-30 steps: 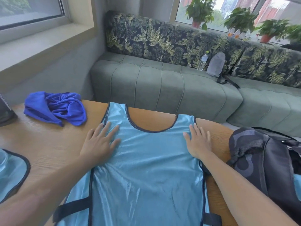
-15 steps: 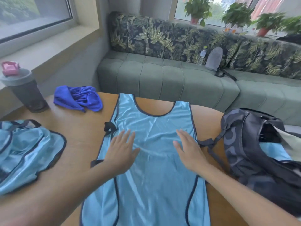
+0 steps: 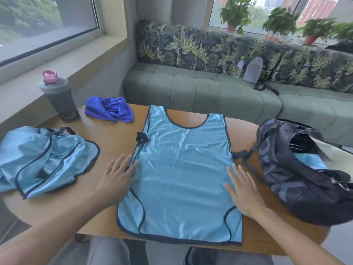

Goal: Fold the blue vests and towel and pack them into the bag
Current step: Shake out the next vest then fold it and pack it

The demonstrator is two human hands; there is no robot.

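Note:
A light blue vest [image 3: 181, 169] with dark trim lies flat and spread out in the middle of the wooden table [image 3: 114, 138]. My left hand [image 3: 117, 175] rests flat, fingers apart, on the vest's left edge. My right hand [image 3: 243, 191] lies flat on its right edge. Neither hand holds anything. A crumpled pile of light blue vests [image 3: 44, 159] sits at the table's left. A dark blue towel [image 3: 109, 109] lies bunched at the far left. The dark bag [image 3: 298, 169] stands open at the right with light blue cloth inside.
A grey shaker bottle [image 3: 60, 98] with a pink cap stands at the table's far left corner. A green sofa [image 3: 210, 94] runs behind the table, with a grey pouch and a bottle on it. Potted plants line the window sill.
Both hands have slid down the vest from its shoulders and out to its side edges. The view has pulled back, so the vest pile, bottle and bag now show.

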